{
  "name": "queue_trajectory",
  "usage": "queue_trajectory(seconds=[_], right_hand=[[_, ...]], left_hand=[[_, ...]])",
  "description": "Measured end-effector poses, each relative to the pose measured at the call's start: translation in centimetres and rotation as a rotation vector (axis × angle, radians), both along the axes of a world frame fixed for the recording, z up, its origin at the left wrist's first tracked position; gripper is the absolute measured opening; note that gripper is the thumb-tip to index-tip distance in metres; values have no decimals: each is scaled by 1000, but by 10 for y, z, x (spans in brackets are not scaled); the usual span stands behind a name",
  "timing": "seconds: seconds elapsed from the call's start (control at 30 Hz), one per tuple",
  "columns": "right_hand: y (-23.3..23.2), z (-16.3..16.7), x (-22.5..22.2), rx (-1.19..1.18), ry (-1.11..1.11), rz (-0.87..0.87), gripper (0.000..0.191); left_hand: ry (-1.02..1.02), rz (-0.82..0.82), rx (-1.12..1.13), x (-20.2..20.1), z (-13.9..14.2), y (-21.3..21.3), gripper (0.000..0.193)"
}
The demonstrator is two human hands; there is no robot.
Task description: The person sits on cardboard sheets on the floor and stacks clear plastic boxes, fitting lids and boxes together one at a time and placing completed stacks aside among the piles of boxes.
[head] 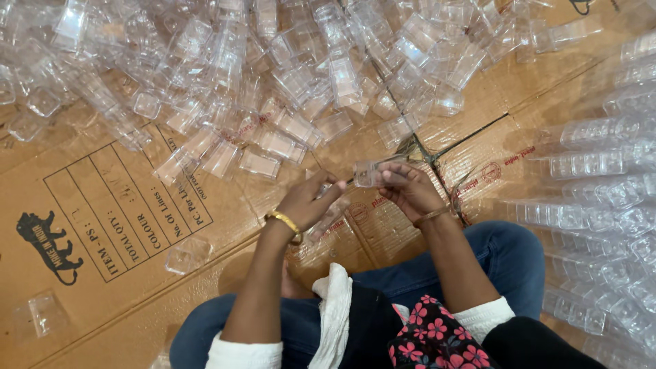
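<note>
Flattened brown cardboard [102, 205] floor covering

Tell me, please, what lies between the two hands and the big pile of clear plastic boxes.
In the head view, only bare brown cardboard lies between the hands, left and right, and the pile of clear plastic boxes.

Beyond the fingers [395, 179] lies a heap of clear, colourless plastic cases [294, 75] on brown cardboard [82, 171] printed with a black table and a black lion figure [46, 246]. Nearer than the fingers are blue jeans [512, 256], white cuffs [242, 354], a gold bangle [283, 220] and black cloth with pink flowers [430, 338].
</note>
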State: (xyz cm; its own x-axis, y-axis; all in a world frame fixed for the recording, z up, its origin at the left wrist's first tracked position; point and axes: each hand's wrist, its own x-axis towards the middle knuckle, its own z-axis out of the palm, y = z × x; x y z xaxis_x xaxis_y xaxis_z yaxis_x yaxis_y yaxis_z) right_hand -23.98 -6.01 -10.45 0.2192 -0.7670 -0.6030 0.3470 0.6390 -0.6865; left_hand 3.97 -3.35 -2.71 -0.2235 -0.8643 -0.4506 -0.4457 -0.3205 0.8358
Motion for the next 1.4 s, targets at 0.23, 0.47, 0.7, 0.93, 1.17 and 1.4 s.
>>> queue_trajectory(seconds=[0.23,0.47,0.7,0.93,1.17,1.4], right_hand=[[5,3,9,-73,83,69,17],[4,-12,6,-89,149,131,20],[7,16,18,-196,59,53,41],[19,70,29,-568,59,334,83],[19,62,18,-461,156,287,71],[19,45,6,-373,158,348,58]], left_hand=[[-66,13,-120,-15,-17,2,65],[-100,-22,-78,-14,-17,-3,74],[-100,-4,-57,-10,-20,-3,74],[-56,-28,16,-3,-26,-1,74],[-3,-35,71,-4,-20,0,73],[-88,-131,112,-3,-28,-1,81]])
